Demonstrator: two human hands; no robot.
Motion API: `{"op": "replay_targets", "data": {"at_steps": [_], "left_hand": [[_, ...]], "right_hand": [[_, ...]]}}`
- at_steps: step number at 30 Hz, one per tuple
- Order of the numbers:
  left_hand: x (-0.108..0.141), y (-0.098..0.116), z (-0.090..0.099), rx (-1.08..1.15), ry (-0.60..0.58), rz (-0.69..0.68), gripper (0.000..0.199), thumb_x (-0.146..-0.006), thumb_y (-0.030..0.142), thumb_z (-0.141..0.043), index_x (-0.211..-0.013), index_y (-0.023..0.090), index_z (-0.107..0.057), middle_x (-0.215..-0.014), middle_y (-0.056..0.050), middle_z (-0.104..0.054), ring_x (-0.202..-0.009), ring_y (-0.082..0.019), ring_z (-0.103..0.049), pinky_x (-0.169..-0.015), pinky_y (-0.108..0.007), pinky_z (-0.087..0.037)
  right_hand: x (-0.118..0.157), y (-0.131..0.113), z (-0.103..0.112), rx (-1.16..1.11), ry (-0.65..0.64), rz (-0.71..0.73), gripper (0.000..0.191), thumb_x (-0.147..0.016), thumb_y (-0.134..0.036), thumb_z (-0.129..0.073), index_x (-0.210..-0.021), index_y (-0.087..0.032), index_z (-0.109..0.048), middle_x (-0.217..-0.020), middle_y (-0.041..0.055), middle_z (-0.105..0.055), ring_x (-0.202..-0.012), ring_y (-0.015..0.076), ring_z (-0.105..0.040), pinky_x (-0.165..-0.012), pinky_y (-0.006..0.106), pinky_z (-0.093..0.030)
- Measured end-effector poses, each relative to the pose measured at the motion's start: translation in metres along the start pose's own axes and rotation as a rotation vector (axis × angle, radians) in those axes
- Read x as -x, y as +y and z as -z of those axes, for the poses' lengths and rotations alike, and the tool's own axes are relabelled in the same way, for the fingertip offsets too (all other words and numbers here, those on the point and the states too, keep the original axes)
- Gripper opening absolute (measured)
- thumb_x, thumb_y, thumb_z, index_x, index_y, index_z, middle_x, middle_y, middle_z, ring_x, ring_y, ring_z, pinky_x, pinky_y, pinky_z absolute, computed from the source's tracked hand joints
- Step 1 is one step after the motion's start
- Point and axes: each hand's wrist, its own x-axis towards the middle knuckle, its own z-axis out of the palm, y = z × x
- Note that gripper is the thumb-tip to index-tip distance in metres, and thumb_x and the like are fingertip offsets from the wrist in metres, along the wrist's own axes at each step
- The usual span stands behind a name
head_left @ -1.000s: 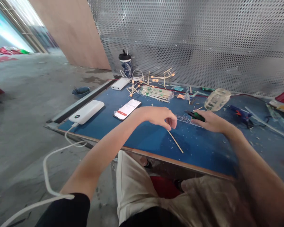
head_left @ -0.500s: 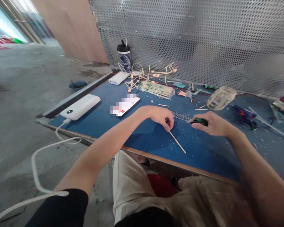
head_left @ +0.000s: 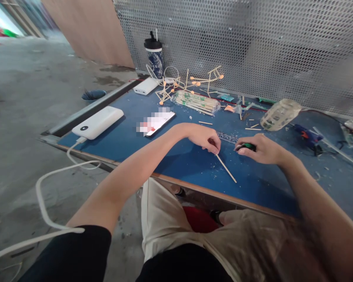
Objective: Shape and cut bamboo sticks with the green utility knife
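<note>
My left hand (head_left: 206, 138) is closed, its thumb and fingers pinching the upper end of a thin wooden stick (head_left: 227, 169). The stick slants down to the right, toward the table's front edge. Just to its right, my right hand (head_left: 260, 149) wraps round a green-and-black utility knife (head_left: 247, 146), whose front end points left toward the stick hand. Its blade is hard to make out. Between and behind both hands lies a clear plastic ruler (head_left: 227, 137) with cut-out shapes, partly covered by them. Small pale shavings are scattered around the hands on the blue table (head_left: 191, 172).
Behind lie a plastic-wrapped bundle of sticks (head_left: 196, 102) and a stick frame with orange joints (head_left: 194, 83). A clear jar (head_left: 281, 113) and blue glue gun (head_left: 307, 137) are right. Left are a phone (head_left: 161, 123), white power bank (head_left: 98, 122) and lidded cup (head_left: 154, 58).
The camera view has shifted slightly, so the table items sit higher in the picture. Both hands keep their holds, and the knife's tip shows less clearly than before.
</note>
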Motion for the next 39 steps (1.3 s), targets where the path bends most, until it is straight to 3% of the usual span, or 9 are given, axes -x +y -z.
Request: {"op": "replay_targets", "data": {"at_steps": [4,8,14,19,28,33,39], "left_hand": [[-0.0027,-0.0042,-0.0008,-0.02,0.037,-0.022,0.035,-0.09,0.05,-0.061,-0.107,0.023,-0.075,-0.107,-0.006,-0.075,-0.089,-0.018,-0.066,-0.08,-0.03,-0.047],[-0.0039,-0.0047,-0.0013,-0.029,0.039,-0.009,0.034,-0.089,0.05,-0.063,-0.104,0.022,-0.076,-0.104,-0.005,-0.075,-0.09,-0.018,-0.066,-0.082,-0.031,-0.047],[-0.0043,-0.0008,-0.0019,-0.023,0.035,0.017,0.033,-0.087,0.049,-0.064,-0.102,0.023,-0.076,-0.102,-0.005,-0.075,-0.089,-0.018,-0.064,-0.082,-0.032,-0.045],[-0.0051,-0.0002,-0.0039,-0.048,0.096,0.013,0.035,-0.089,0.053,-0.061,-0.097,0.022,-0.077,-0.096,-0.005,-0.074,-0.084,-0.017,-0.063,-0.078,-0.031,-0.044],[-0.0052,-0.0036,-0.0037,-0.046,0.081,0.0,0.037,-0.089,0.055,-0.06,-0.099,0.023,-0.077,-0.096,-0.005,-0.074,-0.083,-0.017,-0.063,-0.077,-0.031,-0.043],[-0.0032,-0.0012,-0.0032,-0.026,0.073,-0.013,0.035,-0.091,0.051,-0.059,-0.101,0.023,-0.077,-0.103,-0.004,-0.076,-0.087,-0.017,-0.064,-0.079,-0.03,-0.043],[-0.0024,-0.002,-0.0033,-0.08,0.084,0.0,0.04,-0.094,0.055,-0.055,-0.097,0.022,-0.076,-0.094,-0.005,-0.074,-0.077,-0.015,-0.06,-0.071,-0.029,-0.04]], "right_hand": [[-0.0009,0.0016,-0.0023,0.072,0.024,-0.026,0.041,-0.1,-0.057,-0.049,-0.097,-0.025,-0.075,-0.062,-0.0012,-0.067,-0.054,0.0143,-0.055,-0.062,0.031,-0.039],[-0.0021,-0.0011,-0.0018,0.086,0.029,-0.052,0.042,-0.099,-0.06,-0.05,-0.096,-0.025,-0.074,-0.062,-0.001,-0.067,-0.054,0.0149,-0.058,-0.063,0.032,-0.041],[-0.0047,-0.0045,-0.0014,-0.097,-0.092,-0.191,0.041,-0.1,-0.061,-0.047,-0.109,-0.026,-0.066,-0.06,-0.0055,-0.066,-0.043,0.0115,-0.055,-0.058,0.029,-0.045],[-0.0068,-0.0036,-0.0023,-0.076,-0.061,-0.132,0.039,-0.099,-0.061,-0.049,-0.098,-0.026,-0.067,-0.07,-0.0019,-0.071,-0.056,0.0137,-0.061,-0.061,0.029,-0.045],[-0.007,-0.0042,-0.0024,-0.057,-0.041,-0.104,0.036,-0.098,-0.059,-0.052,-0.099,-0.027,-0.068,-0.078,-0.0014,-0.074,-0.067,0.0147,-0.064,-0.066,0.03,-0.044],[-0.0064,-0.0029,-0.0042,-0.028,-0.035,-0.074,0.035,-0.098,-0.059,-0.053,-0.097,-0.026,-0.067,-0.075,-0.0021,-0.071,-0.066,0.014,-0.061,-0.066,0.029,-0.042],[-0.0049,-0.0004,-0.0078,0.051,0.017,-0.023,0.04,-0.094,-0.064,-0.057,-0.098,-0.025,-0.063,-0.078,-0.0003,-0.07,-0.065,0.0155,-0.057,-0.067,0.031,-0.038]]}}
